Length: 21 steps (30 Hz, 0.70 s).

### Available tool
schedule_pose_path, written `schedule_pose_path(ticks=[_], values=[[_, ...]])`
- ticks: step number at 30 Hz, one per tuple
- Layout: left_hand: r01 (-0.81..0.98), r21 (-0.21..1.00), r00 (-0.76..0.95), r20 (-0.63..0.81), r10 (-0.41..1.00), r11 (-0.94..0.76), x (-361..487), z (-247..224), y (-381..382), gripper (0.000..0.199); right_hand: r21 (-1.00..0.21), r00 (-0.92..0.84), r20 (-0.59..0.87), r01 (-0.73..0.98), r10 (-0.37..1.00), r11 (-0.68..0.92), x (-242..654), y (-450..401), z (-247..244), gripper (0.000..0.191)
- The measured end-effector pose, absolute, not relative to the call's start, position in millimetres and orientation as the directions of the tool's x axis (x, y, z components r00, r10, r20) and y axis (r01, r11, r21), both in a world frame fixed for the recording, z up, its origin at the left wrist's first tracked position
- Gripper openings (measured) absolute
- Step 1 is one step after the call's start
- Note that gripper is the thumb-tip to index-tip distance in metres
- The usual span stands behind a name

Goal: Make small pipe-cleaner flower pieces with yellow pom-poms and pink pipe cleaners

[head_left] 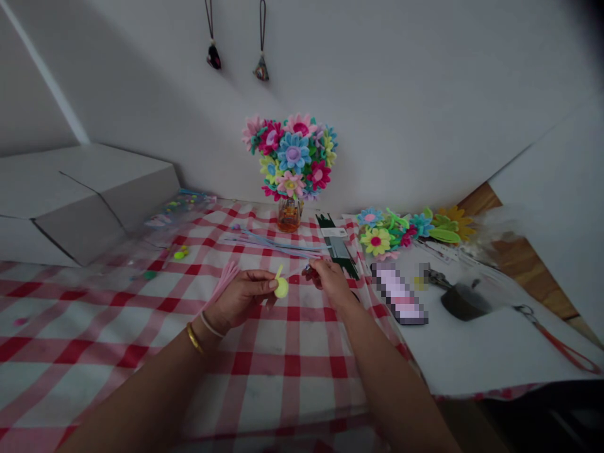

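Observation:
My left hand (248,289) pinches a yellow pipe cleaner (281,288) wound into a flat round disc, with a short straight tail pointing up. To its right, my right hand (324,277) has its fingers curled together around something small with a shiny glint, too small to name. The two hands are apart, both over the red-and-white checked tablecloth (264,371). A bundle of pink pipe cleaners (227,277) lies behind my left wrist. Pale blue and lilac pipe cleaners (268,242) are spread just beyond my hands, and dark green ones (346,261) lie past my right hand.
At the back stands a glass vase (289,217) of pipe-cleaner flowers (293,154). A white box (85,195) is on the left, near bags of small pom-poms (182,204). On the right lie a phone (399,294), loose flowers (376,241), a dark round container (465,302) and an orange strap (561,346).

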<state>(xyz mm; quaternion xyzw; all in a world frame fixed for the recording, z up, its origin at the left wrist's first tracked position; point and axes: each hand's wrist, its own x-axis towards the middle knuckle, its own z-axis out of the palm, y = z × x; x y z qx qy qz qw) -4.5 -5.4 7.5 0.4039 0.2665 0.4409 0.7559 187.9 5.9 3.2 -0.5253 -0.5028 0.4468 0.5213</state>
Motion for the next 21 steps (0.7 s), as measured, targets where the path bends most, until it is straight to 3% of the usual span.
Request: schedule_pose_path(ticks=[15,18,21], values=[[-0.462,0.835,0.478,-0.049,0.877,0.299,-4.3,6.8,-4.8,0.009,-0.995,0.082,0.063,0.082,0.995,0.056,188.6,5.5,4.2,0.034],[-0.468,0.833,0.463,-0.052,0.885,0.294,-4.9,5.9,-4.3,0.009,-0.968,0.014,0.068,0.241,0.998,0.063,193.1,5.3,8.4,0.041],[-0.477,0.834,0.458,-0.033,0.888,0.277,-6.1,4.8,-3.6,0.008,-0.829,-0.061,0.058,0.553,0.996,0.082,198.0,5.1,9.7,0.049]])
